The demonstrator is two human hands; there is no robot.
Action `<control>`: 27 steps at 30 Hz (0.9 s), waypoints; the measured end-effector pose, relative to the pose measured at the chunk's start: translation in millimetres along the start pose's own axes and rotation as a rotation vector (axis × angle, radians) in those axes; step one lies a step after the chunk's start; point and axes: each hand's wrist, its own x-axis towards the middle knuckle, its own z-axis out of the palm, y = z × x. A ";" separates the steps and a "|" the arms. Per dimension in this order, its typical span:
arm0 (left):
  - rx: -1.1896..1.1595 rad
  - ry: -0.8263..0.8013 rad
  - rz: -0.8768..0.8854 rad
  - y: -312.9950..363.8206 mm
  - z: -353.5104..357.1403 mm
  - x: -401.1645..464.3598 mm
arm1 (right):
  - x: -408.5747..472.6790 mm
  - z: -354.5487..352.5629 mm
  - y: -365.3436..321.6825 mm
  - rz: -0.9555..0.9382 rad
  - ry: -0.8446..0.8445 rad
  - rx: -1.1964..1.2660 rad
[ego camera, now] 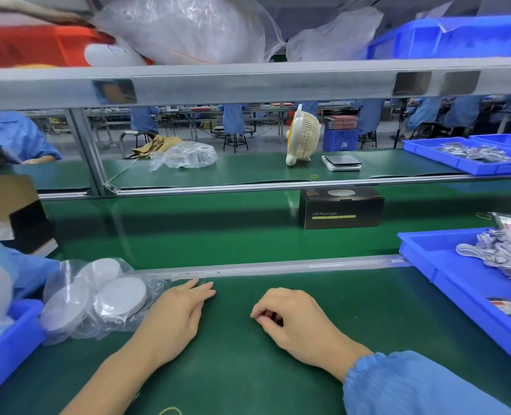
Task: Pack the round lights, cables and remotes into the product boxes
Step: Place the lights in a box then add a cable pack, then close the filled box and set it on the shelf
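Materials and surface finishes at the packing desk

The desk [248, 354] carries a green mat with a matt, faintly scuffed finish; the belt [203, 232] behind it is green with a mild sheen, edged by a brushed metal rail [278, 266]. The round lights [119, 301] are smooth white plastic, wrapped in a thin, glossy, wrinkled clear bag [146, 295]. The product box [341, 208] is matt black printed cardboard. The bin [457, 283] is glossy moulded blue plastic and holds pale cables [499, 253] (sheathing material not discernible). The fan [303, 136] is cream plastic with a ribbed grille. The right sleeve [422, 384] is light blue woven cloth, gathered at the cuff.
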 end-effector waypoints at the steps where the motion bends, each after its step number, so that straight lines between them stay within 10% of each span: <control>1: -0.021 0.022 0.015 2.3 0.1 -0.5 | 0.1 0.0 0.3 0.001 -0.001 0.006; 11: -0.023 0.314 -0.196 -1.8 -1.1 -0.6 | -0.7 1.9 6.1 0.010 -0.009 0.037; 22: -0.141 -0.549 -0.202 24.6 -81.3 -47.9 | 5.2 0.2 7.9 0.059 0.017 0.043; 27: -0.101 -0.596 -0.221 41.2 -90.2 -83.8 | 3.2 -2.3 5.7 0.064 0.015 0.042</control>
